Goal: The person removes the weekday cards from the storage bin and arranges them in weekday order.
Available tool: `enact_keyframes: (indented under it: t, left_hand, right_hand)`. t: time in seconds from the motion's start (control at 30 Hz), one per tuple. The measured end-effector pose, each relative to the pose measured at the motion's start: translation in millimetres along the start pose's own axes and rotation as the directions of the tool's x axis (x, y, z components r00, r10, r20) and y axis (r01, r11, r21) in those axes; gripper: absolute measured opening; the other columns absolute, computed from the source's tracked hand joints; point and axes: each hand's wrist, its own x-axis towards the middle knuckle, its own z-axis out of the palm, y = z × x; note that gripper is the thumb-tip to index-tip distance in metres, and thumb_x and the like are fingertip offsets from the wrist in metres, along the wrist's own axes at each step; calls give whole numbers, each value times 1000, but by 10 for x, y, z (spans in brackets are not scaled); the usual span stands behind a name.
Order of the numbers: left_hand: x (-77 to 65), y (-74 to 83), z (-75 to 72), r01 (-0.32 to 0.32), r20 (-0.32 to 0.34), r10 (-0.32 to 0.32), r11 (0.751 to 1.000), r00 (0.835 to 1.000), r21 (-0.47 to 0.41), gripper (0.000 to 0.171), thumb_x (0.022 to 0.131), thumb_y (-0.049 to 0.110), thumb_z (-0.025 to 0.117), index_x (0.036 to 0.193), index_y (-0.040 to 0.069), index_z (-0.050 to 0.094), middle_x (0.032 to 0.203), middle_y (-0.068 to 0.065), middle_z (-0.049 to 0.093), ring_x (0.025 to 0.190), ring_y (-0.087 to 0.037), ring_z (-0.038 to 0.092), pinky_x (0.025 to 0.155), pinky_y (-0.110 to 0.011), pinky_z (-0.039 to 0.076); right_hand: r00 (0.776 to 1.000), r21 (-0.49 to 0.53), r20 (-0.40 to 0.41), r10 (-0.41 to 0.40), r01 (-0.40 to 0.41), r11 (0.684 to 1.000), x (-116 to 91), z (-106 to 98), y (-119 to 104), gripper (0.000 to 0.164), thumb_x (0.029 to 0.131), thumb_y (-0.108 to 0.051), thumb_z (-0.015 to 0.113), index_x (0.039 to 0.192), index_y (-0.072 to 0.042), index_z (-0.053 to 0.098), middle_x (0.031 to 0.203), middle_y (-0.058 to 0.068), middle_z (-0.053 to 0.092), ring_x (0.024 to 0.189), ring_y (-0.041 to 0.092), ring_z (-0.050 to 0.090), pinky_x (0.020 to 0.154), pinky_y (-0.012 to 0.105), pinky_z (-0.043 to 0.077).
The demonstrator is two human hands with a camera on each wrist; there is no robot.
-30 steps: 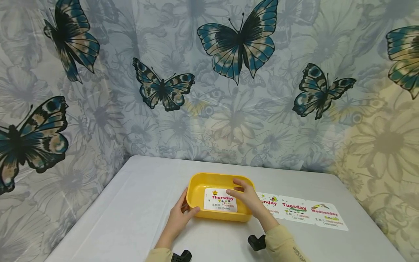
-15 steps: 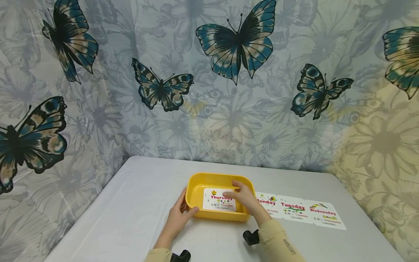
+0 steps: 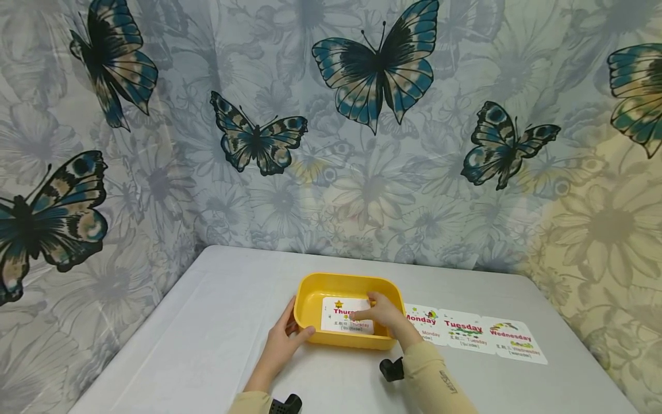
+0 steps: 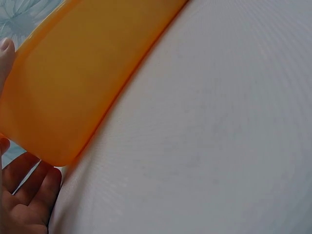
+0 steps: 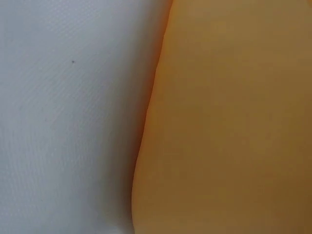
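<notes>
A yellow plastic tray (image 3: 349,343) stands on the table. Lying in it is a white word card (image 3: 336,325) printed "Thursday", its right part covered by my right hand (image 3: 389,317). That hand reaches in over the tray's right side, thumb and fingers spread apart above the card; whether they touch it I cannot tell. My left hand (image 3: 279,345) holds the tray's left front corner, the thumb at the front rim and the fingers along the left side. In the left wrist view, the fingers (image 4: 36,187) curve round the tray's corner. Only the tray wall (image 5: 224,117) and table show in the right wrist view.
Right of the tray, a row of cards runs along the table: a Monday card (image 3: 426,317), partly behind the tray and hand, a Tuesday card (image 3: 468,332) and a Wednesday card (image 3: 517,341). Behind the white table (image 3: 196,328) hangs a butterfly-patterned cloth (image 3: 372,201).
My right hand has moved lower and slightly left into the tray, covering more of the Thursday card. The left hand and the tray have stayed in place.
</notes>
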Motion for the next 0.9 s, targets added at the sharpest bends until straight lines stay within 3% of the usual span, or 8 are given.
enact_keyframes:
  t: [0.2, 0.47, 0.9]
  left_hand:
    - [7, -2, 2, 8, 7, -8, 1000, 1000, 0, 84, 81, 33, 72, 148, 18, 24, 139, -8, 43, 121, -22, 46, 98, -35, 41]
    - [13, -13, 2, 15, 8, -15, 1000, 1000, 0, 84, 81, 34, 71, 149, 19, 23, 139, -8, 43, 120, -23, 46, 98, -35, 41]
    - [16, -41, 11, -3, 3, 3, 1000, 1000, 6, 83, 81, 33, 71, 148, 18, 24, 138, -10, 44, 120, -24, 46, 97, -36, 41]
  right_hand:
    - [999, -119, 19, -29, 31, 992, 16, -8, 1, 97, 66, -27, 85, 136, 13, 32, 137, 31, 34, 125, 40, 33, 106, 52, 23]
    - [999, -306, 8, -42, 43, 951, 58, -4, 3, 96, 63, -31, 86, 133, 13, 38, 137, 31, 34, 126, 42, 29, 107, 54, 20]
    - [997, -400, -16, -71, 58, 915, 109, 4, 35, 92, 60, -32, 88, 130, 9, 45, 128, 26, 38, 116, 42, 33, 103, 54, 28]
